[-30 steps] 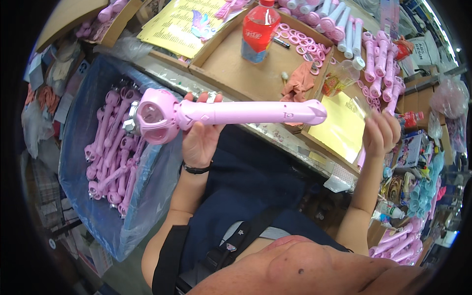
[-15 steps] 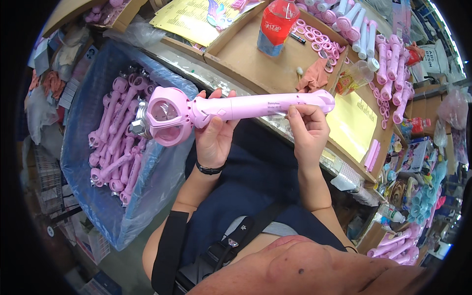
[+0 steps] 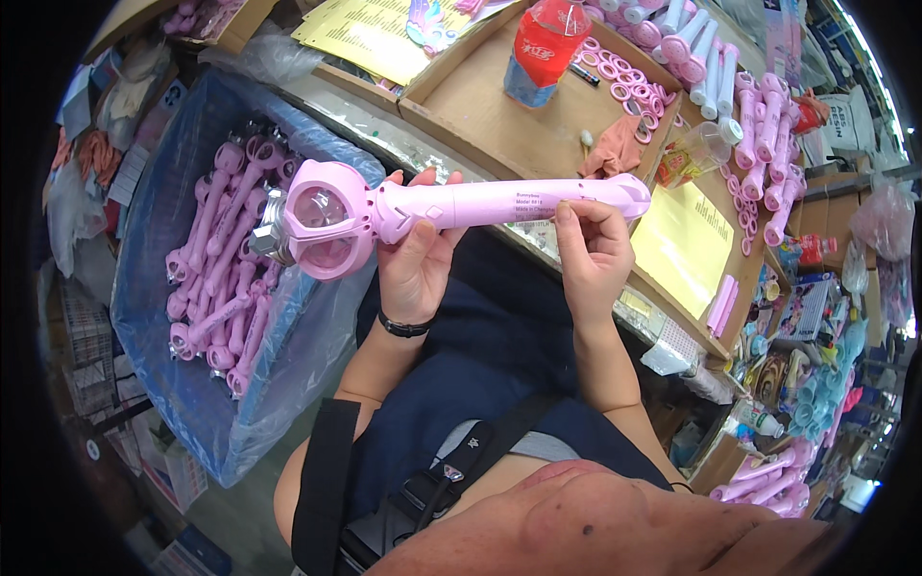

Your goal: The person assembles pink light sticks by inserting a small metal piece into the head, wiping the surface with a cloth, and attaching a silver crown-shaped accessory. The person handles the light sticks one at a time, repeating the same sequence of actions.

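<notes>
Head camera: a long pale-pink plastic wand with a round openwork head (image 3: 499,202) lies roughly level across the middle of the view, raised in front of the person's dark blue clothing. Its head, with clear windows between the pink ribs, points to the person's left and ends in a shiny silver faceted collar (image 3: 272,226); its narrow end points right. The bare left hand (image 3: 415,274), a black band (image 3: 405,327) at its wrist, grasps the shaft from below, close behind the head, thumb in front and fingertips showing past the far side. The bare right hand (image 3: 597,252) has its fingers curled, with thumb and forefinger brought together at the shaft beside small dark printed lines; whether they pinch something thin there, I cannot tell.

To the left, a large bin lined with blue translucent plastic (image 3: 288,384) contains many similar pink wands (image 3: 216,250), heaped at angles. Beyond the held wand, a shallow brown cardboard tray (image 3: 480,106) holds a red-labelled plastic bottle (image 3: 545,58), a scatter of small pink plastic rings (image 3: 629,84) and a crumpled orange cloth piece (image 3: 615,149). Right of these lies a yellow printed sheet (image 3: 680,245).
</notes>
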A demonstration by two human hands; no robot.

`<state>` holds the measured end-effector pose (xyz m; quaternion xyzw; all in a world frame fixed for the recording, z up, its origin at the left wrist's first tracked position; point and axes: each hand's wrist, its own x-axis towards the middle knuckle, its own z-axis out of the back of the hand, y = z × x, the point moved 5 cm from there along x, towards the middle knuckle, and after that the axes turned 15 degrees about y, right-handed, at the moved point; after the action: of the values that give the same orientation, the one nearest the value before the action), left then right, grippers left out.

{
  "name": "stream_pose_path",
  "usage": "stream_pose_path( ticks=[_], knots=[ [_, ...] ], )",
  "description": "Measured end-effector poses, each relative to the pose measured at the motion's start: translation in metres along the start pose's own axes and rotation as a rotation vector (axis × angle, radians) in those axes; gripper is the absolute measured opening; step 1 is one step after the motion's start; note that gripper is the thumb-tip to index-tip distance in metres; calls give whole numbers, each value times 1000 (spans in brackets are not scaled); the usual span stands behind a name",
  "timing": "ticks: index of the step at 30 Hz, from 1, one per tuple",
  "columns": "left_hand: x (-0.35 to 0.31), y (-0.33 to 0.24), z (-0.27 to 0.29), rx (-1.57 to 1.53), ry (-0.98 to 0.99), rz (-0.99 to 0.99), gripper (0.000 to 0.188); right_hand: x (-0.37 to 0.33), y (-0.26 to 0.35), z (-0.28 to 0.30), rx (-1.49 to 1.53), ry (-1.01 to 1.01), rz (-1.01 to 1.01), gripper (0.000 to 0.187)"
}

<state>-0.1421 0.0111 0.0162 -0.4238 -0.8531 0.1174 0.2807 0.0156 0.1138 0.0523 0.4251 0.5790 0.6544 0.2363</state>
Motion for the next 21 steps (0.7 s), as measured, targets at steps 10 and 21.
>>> stream_pose_path(
  ticks=[10, 21],
  knots=[
    [1, 2, 1, -9, -12, 6, 55, 2, -3, 0, -13, -12, 1, 8],
    [1, 4, -1, 8, -24, 11, 55, 1, -9, 2, -144, -34, 20, 13]
  ],
)
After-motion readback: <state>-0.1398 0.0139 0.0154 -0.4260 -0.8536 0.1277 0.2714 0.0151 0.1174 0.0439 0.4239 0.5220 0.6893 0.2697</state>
